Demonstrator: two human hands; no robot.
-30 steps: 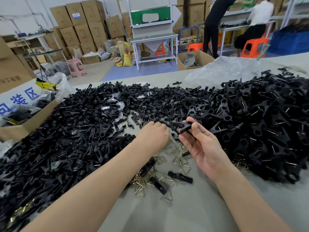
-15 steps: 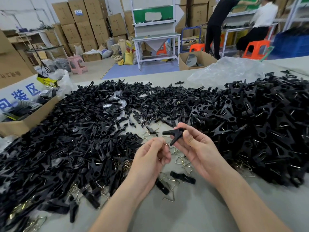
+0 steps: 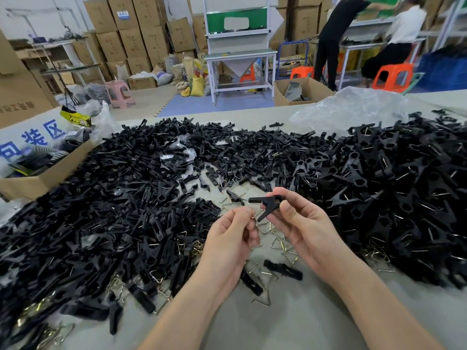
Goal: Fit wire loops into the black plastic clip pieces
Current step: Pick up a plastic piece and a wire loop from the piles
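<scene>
- While the right hand (image 3: 303,228) pinches a black clip piece (image 3: 265,202) between thumb and curled fingers above the table (image 3: 278,324), its two prongs point left.
- The left hand (image 3: 228,239), fingers curled, pinches a wire loop (image 3: 253,217) just beside the clip's lower prong; touching or not, I cannot tell.
- Beneath both hands lie loose wire loops (image 3: 280,245), between heaps of black pieces (image 3: 101,210).

head view; forward-down, close over table (image 3: 290,324)

Right hand (image 3: 303,231) grips black clip (image 3: 268,202); left hand (image 3: 228,238) pinches wire (image 3: 253,217) (barely visible).
</scene>
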